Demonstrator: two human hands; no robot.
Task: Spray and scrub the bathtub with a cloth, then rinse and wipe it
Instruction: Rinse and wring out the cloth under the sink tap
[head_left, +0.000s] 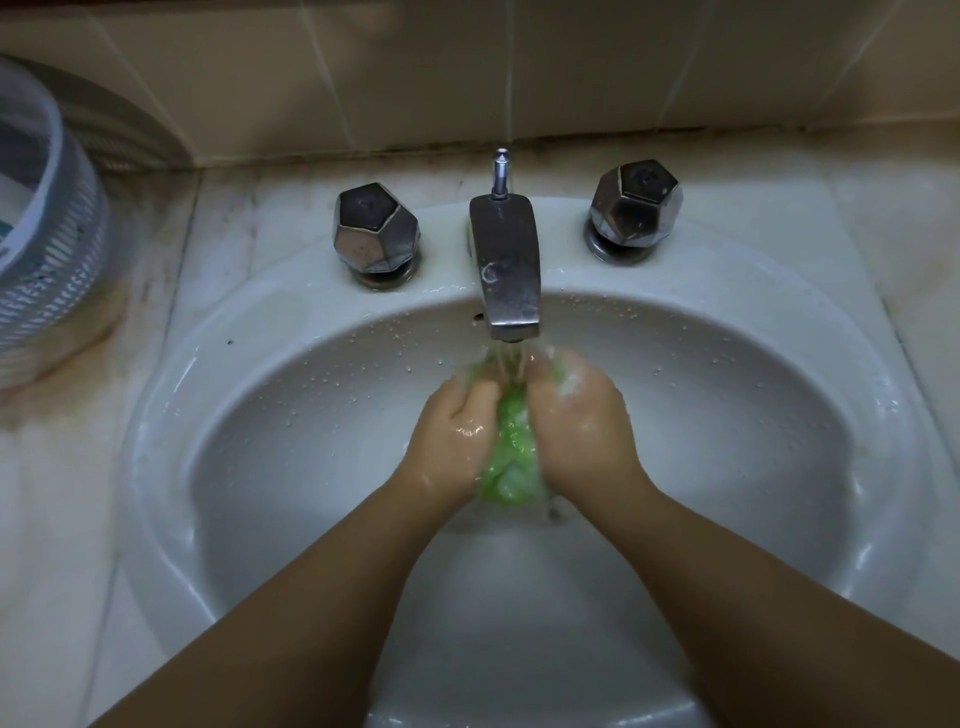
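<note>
A wet, soapy green cloth (511, 447) is bunched between both of my hands over the white sink basin (291, 467). My left hand (452, 436) grips its left side with curled fingers. My right hand (582, 421) grips its right side, with foam on the knuckles. Water runs from the chrome faucet spout (506, 265) straight onto the cloth and my fingers. Most of the cloth is hidden by my hands.
Two faceted chrome knobs, one on the left (375, 228) and one on the right (635, 205), flank the faucet. A white slotted plastic basket (47, 249) stands on the stained counter at the left. A beige tiled wall (467, 67) rises behind the sink.
</note>
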